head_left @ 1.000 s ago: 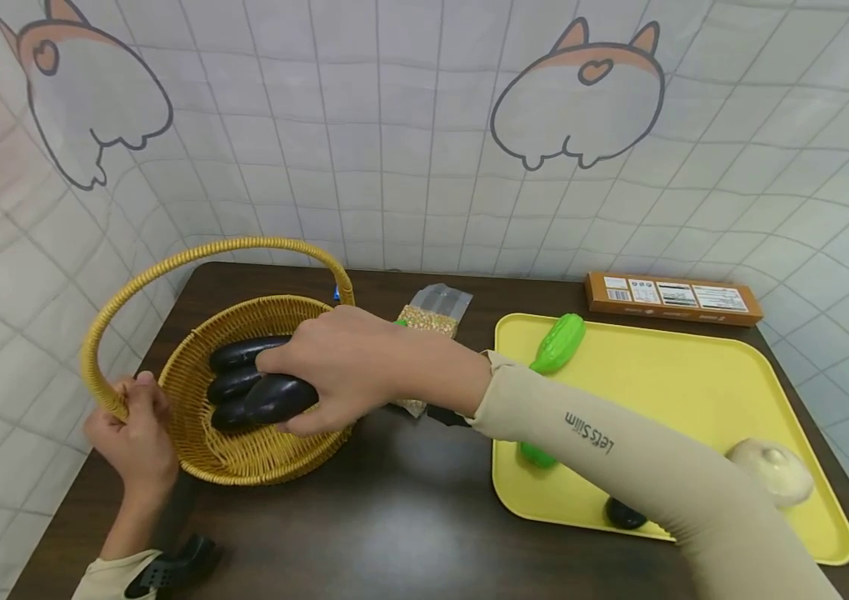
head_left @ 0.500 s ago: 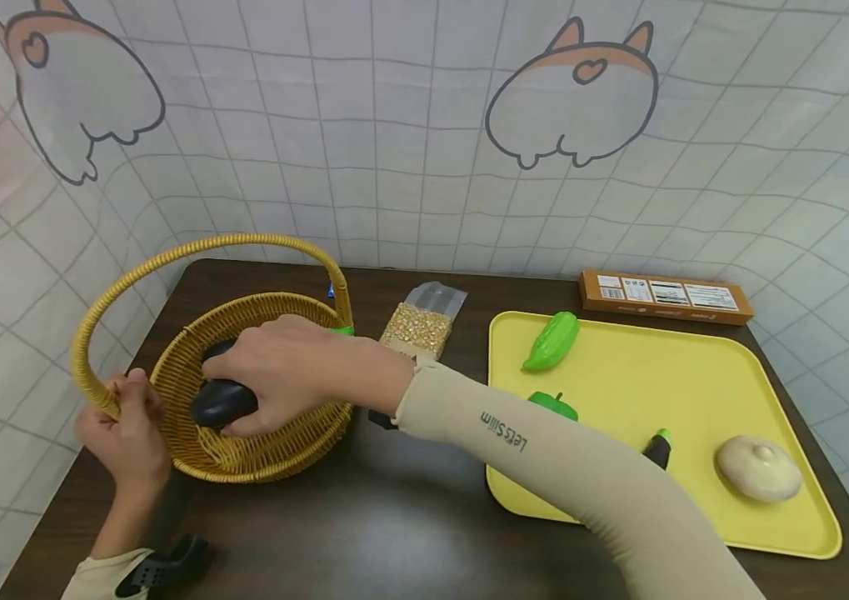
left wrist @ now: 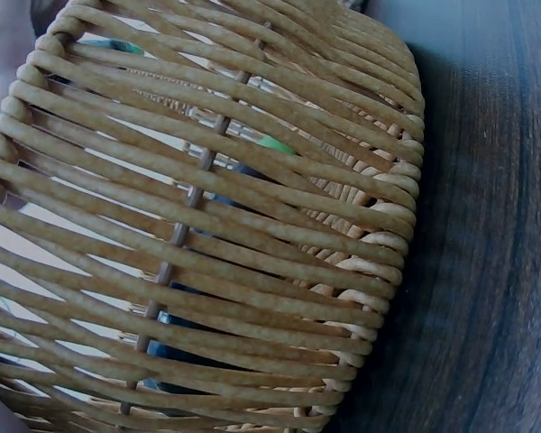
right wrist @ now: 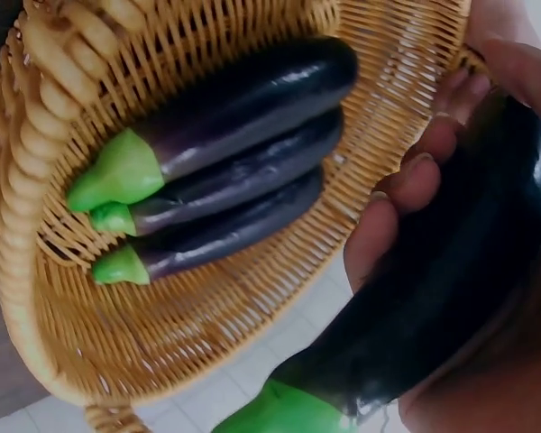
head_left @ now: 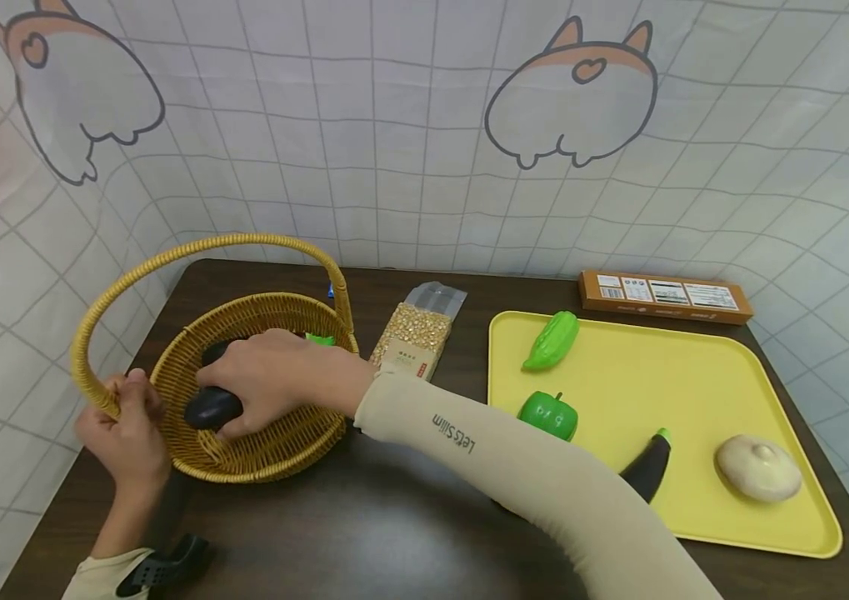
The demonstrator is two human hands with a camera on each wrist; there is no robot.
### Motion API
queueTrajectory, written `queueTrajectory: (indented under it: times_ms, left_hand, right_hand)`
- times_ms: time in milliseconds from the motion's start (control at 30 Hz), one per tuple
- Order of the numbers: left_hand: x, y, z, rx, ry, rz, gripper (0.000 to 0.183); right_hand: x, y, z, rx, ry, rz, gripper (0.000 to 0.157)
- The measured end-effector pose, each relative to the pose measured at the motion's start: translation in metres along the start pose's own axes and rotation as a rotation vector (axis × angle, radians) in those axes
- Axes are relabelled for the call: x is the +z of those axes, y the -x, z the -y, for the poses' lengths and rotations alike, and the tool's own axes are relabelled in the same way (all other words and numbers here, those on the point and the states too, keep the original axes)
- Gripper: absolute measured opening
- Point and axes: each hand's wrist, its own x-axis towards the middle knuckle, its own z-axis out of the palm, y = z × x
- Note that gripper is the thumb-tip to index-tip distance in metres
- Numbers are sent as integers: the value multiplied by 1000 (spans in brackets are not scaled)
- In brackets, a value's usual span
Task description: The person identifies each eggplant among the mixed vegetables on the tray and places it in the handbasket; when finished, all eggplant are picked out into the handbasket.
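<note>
My left hand grips one side of the arched handle of a yellow wicker basket. The wicker wall fills most of the left wrist view. Over the basket's inside, my right hand holds a dark eggplant, its fingers curled round the body. In the right wrist view its green cap end points down. Three more eggplants lie side by side in the basket, caps all one way. In the head view, my right hand hides most of them.
A yellow tray on the right bears a green bitter melon, a green bell pepper, a small eggplant and a pale round vegetable. Behind are a bag of yellow grains and a brown box.
My right hand has moved left with the eggplant, further over the basket. The sleeve's shift uncovers the bell pepper, the small eggplant and more of the grain bag. My left hand keeps its grip.
</note>
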Motion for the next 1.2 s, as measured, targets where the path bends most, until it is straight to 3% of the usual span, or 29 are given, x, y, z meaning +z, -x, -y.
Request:
queueTrajectory:
  times_ms: [133, 300, 633, 1000, 1200]
  left_hand:
    - [0, 0, 0, -1, 5, -5, 47]
    - [-1, 0, 1, -1, 17, -9, 47]
    - [-1, 0, 0, 0, 25, 3, 50]
    - [1, 0, -2, -7, 26, 7, 50]
    - [1, 0, -2, -7, 22, 3, 49]
  right_hand:
    - [7, -5, 0, 16, 9, 50, 60]
    - [15, -9, 0, 29, -4, 104, 56]
    - [25, -10, 0, 45, 27, 149, 56]
    - [30, -11, 0, 24, 92, 148, 63]
    - [28, -8, -2, 20, 99, 124, 50]
